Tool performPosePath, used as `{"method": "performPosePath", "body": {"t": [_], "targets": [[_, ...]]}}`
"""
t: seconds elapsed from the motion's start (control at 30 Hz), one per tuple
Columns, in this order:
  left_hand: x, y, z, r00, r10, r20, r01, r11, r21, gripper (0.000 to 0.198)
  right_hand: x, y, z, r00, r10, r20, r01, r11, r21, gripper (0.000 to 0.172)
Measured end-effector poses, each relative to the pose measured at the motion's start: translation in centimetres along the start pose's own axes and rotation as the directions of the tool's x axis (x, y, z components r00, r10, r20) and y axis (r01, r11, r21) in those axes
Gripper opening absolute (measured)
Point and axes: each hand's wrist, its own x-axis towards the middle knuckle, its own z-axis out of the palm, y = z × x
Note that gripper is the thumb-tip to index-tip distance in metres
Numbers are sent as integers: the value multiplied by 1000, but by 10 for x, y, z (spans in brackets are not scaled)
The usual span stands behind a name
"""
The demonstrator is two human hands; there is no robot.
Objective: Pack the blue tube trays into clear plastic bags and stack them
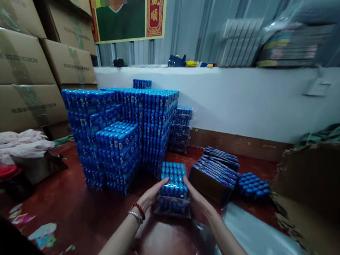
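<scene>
Both hands grip a bundle of blue round-ended pieces (174, 179), set in rows and partly in clear plastic film. My left hand (154, 194) presses its left side, thumb on the top edge, with a red bracelet and a silver one at the wrist. On the opposite side, my right hand (196, 197) is closed against the bundle, its fingers mostly hidden. Loose clear film (173, 211) hangs at the near end. Behind stands a tall stack of similar blue bundles (113, 152). What the pieces are is too small to tell.
To the right are a box of flat blue packs (216, 176), a loose blue group (254, 185), clear plastic bags (257, 233) and an open carton (333, 206). A red-lidded jar (13, 183) stands left on the red table (65, 218). Cartons (5, 62) rise behind it.
</scene>
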Motion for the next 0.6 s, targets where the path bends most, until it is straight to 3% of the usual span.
{"method": "performPosePath", "body": {"t": [0.07,0.17,0.27,0.37,0.47,0.6], "targets": [[2,-3,-9,999,-21,34,22,999,-36,54,2,8,-17,990,118,-75,-113,991,70,62],[7,-1,-19,999,46,19,-44,994,-101,57,6,20,-34,945,240,-221,-215,968,128,71],[13,1,-20,999,39,18,-36,991,-130,56,11,27,-31,967,240,-90,-227,964,137,69],[16,1,-14,995,-102,2,101,989,-105,50,15,28,-14,971,227,71,-235,960,150,73],[11,1,-8,980,-196,-42,190,975,-114,45,19,27,-3,967,250,41,-254,954,159,74],[-6,-2,-12,981,-192,-31,183,966,-182,43,22,32,-1,924,367,-109,-321,898,301,66]]}}
